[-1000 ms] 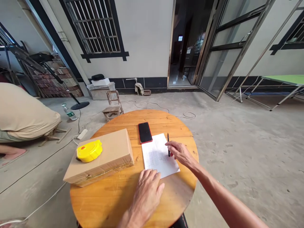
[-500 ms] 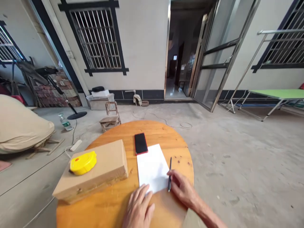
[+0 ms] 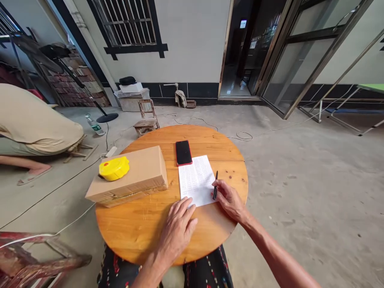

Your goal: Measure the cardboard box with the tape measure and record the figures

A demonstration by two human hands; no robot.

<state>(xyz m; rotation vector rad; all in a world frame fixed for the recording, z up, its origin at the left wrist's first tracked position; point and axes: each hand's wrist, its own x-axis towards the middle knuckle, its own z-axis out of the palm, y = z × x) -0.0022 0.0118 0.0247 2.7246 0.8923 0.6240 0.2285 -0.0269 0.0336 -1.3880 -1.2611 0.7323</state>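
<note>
A white sheet of paper (image 3: 196, 179) lies on the round wooden table (image 3: 144, 224). My left hand (image 3: 177, 230) rests flat on the table, fingers spread, fingertips on the sheet's near corner. My right hand (image 3: 229, 199) is closed around a black pen (image 3: 215, 186) at the sheet's right edge. A black phone with a red case (image 3: 183, 152) lies just beyond the paper. To the left sits a cardboard box (image 3: 141, 174) with a yellow tape measure (image 3: 114, 168) on top.
Another person in beige (image 3: 33, 124) bends low at the left. A small wooden stool (image 3: 145, 122), a water bottle (image 3: 94, 125), cables and a fan stand lie on the concrete floor. An open doorway and a metal door stand behind; a red-brown chair frame (image 3: 39, 260) is near left.
The view has shifted between frames. My right hand with the pen has moved to the paper's lower right edge. My left hand stays at the sheet's near corner.
</note>
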